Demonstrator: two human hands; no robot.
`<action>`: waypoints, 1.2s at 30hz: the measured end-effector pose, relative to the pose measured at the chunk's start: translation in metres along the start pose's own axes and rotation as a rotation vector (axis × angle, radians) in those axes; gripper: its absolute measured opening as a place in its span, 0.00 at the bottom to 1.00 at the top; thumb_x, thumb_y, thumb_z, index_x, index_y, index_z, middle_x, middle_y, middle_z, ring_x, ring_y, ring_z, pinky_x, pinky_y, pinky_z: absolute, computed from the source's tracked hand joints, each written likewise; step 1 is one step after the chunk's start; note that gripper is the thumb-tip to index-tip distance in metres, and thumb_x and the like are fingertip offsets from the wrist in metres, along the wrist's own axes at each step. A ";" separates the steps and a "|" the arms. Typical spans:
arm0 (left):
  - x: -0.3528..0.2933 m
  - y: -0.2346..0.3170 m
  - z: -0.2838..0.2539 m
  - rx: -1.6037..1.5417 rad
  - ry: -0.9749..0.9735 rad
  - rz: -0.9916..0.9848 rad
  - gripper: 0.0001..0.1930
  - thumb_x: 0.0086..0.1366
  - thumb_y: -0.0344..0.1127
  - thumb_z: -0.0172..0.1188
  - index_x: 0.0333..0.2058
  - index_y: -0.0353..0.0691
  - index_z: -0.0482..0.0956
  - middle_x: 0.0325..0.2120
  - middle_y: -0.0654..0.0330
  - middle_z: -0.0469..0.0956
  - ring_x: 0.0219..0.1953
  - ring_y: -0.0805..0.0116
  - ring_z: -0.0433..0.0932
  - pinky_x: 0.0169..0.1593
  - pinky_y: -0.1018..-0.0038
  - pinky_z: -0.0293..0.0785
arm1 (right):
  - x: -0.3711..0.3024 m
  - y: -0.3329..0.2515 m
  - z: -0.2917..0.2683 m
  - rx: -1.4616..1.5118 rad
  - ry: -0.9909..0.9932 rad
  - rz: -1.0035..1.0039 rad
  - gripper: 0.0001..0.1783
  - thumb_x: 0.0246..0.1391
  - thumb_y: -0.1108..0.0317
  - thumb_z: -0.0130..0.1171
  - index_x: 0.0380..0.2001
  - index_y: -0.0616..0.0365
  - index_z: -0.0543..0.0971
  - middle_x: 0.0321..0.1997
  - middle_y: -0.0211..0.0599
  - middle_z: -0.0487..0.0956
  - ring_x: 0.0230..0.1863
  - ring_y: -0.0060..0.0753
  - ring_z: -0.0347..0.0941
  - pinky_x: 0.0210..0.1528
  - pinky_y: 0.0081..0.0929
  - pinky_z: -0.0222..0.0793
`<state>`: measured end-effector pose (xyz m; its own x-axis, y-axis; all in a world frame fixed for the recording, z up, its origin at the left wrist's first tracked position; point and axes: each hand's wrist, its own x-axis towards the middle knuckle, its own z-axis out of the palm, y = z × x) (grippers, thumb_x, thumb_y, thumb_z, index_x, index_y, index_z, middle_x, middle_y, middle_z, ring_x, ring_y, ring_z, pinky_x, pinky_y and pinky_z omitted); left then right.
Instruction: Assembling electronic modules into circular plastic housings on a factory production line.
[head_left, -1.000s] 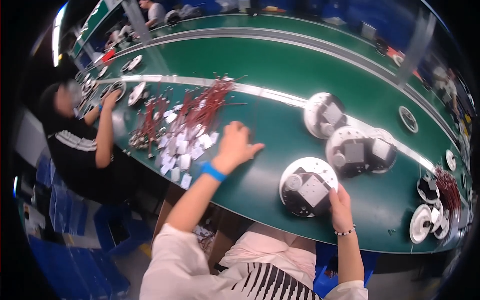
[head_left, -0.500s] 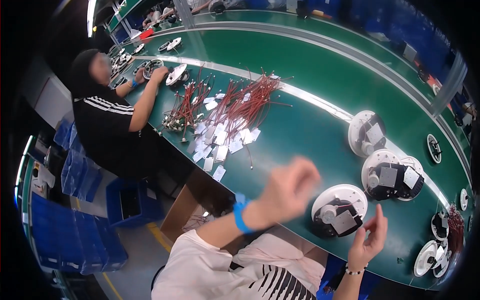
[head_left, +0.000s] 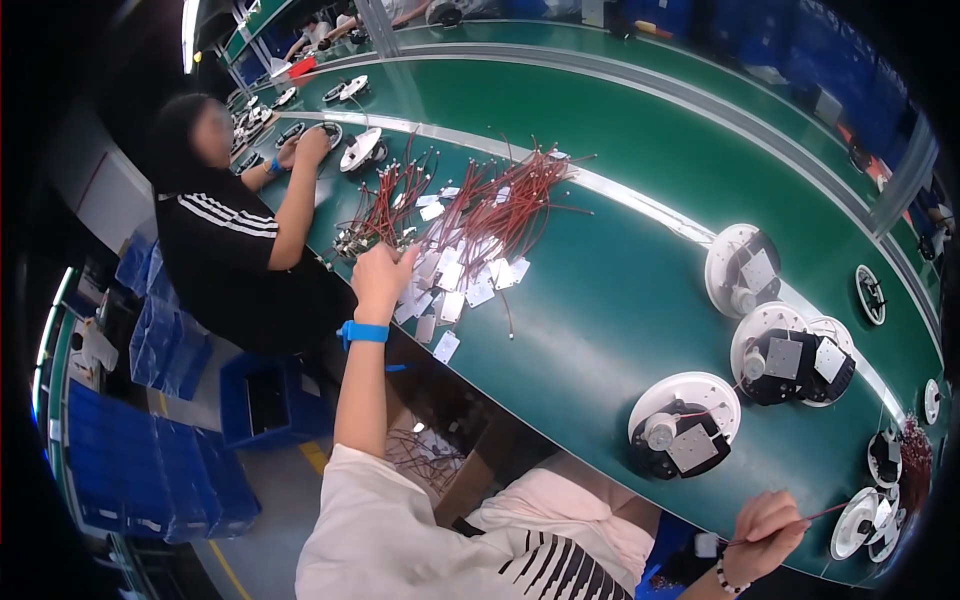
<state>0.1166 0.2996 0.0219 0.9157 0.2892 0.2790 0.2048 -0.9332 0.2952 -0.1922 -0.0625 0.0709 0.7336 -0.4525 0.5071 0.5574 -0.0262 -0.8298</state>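
Observation:
My left hand (head_left: 378, 278), with a blue wristband, is over the near side of a heap of small white plates (head_left: 452, 275) and red wires (head_left: 510, 195). Its thumb stands apart; the other fingertips are partly hidden beside a cluster of small connectors (head_left: 350, 240). My right hand (head_left: 770, 528), wearing a beaded bracelet, is closed around a thin red wire (head_left: 826, 511) at the front edge of the bench. A small white plate (head_left: 706, 545) hangs just left of that hand. Between my hands lies a round white-and-black assembly (head_left: 690, 455) with a motor-like cylinder and a plate on it.
More round assemblies (head_left: 742, 270) stand at the right of the green bench (head_left: 600, 290), with others (head_left: 858, 525) by a red wire bundle (head_left: 915, 460). A co-worker (head_left: 215, 225) handles a similar part at the left. A cardboard box (head_left: 470, 480) and blue bins (head_left: 270, 400) sit below.
My left hand has swung left and away from me to the heap. My right hand has moved down and right, off the nearest assembly's side, and now grips a red wire.

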 end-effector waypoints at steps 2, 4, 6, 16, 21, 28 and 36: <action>0.004 -0.003 0.011 0.008 -0.050 0.013 0.18 0.45 0.48 0.58 0.22 0.36 0.76 0.24 0.47 0.75 0.30 0.50 0.74 0.34 0.63 0.70 | -0.001 0.001 0.000 -0.037 0.062 -0.001 0.27 0.58 0.54 0.30 0.08 0.56 0.59 0.11 0.28 0.56 0.09 0.18 0.47 0.10 0.14 0.42; 0.009 -0.006 0.014 0.010 -0.109 0.036 0.15 0.46 0.45 0.57 0.21 0.35 0.76 0.24 0.46 0.74 0.31 0.49 0.73 0.36 0.62 0.69 | -0.001 0.003 0.001 -0.045 -0.098 -0.040 0.28 0.58 0.55 0.30 0.07 0.57 0.60 0.10 0.28 0.56 0.08 0.18 0.47 0.08 0.14 0.42; 0.018 -0.010 0.015 -0.105 -0.055 0.021 0.15 0.46 0.44 0.56 0.21 0.35 0.76 0.23 0.47 0.74 0.31 0.50 0.73 0.36 0.63 0.69 | 0.000 0.003 0.002 -0.071 -0.098 -0.064 0.29 0.58 0.55 0.30 0.06 0.57 0.60 0.09 0.29 0.56 0.07 0.18 0.48 0.08 0.15 0.42; 0.042 0.011 -0.068 -1.405 0.453 0.136 0.10 0.60 0.36 0.48 0.23 0.37 0.71 0.09 0.72 0.60 0.11 0.88 0.55 0.14 0.89 0.44 | -0.004 0.004 0.002 -0.049 -0.059 -0.054 0.29 0.58 0.56 0.29 0.04 0.56 0.59 0.09 0.29 0.56 0.07 0.18 0.48 0.08 0.15 0.42; 0.042 0.056 -0.089 -1.281 0.446 0.402 0.09 0.58 0.35 0.50 0.25 0.34 0.73 0.10 0.68 0.66 0.11 0.83 0.61 0.15 0.87 0.54 | -0.006 0.005 -0.003 -0.027 0.017 -0.040 0.30 0.56 0.56 0.36 0.04 0.60 0.63 0.08 0.30 0.60 0.07 0.19 0.51 0.08 0.14 0.44; 0.142 0.059 -0.052 -0.719 0.064 0.089 0.16 0.56 0.41 0.47 0.23 0.33 0.74 0.13 0.61 0.75 0.15 0.75 0.73 0.21 0.80 0.68 | -0.007 0.006 0.002 -0.062 -0.038 -0.038 0.29 0.58 0.57 0.30 0.04 0.56 0.58 0.08 0.30 0.57 0.07 0.18 0.49 0.08 0.15 0.42; 0.127 0.113 -0.072 -1.108 0.295 0.433 0.11 0.60 0.37 0.45 0.31 0.33 0.68 0.23 0.57 0.76 0.26 0.71 0.76 0.26 0.80 0.72 | -0.005 0.010 0.000 -0.080 -0.023 0.002 0.28 0.58 0.58 0.30 0.04 0.56 0.57 0.08 0.29 0.57 0.07 0.19 0.49 0.08 0.15 0.43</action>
<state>0.2308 0.2458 0.1566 0.6927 0.1716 0.7005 -0.6333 -0.3202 0.7046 -0.1902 -0.0608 0.0598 0.7439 -0.4321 0.5098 0.5236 -0.0971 -0.8464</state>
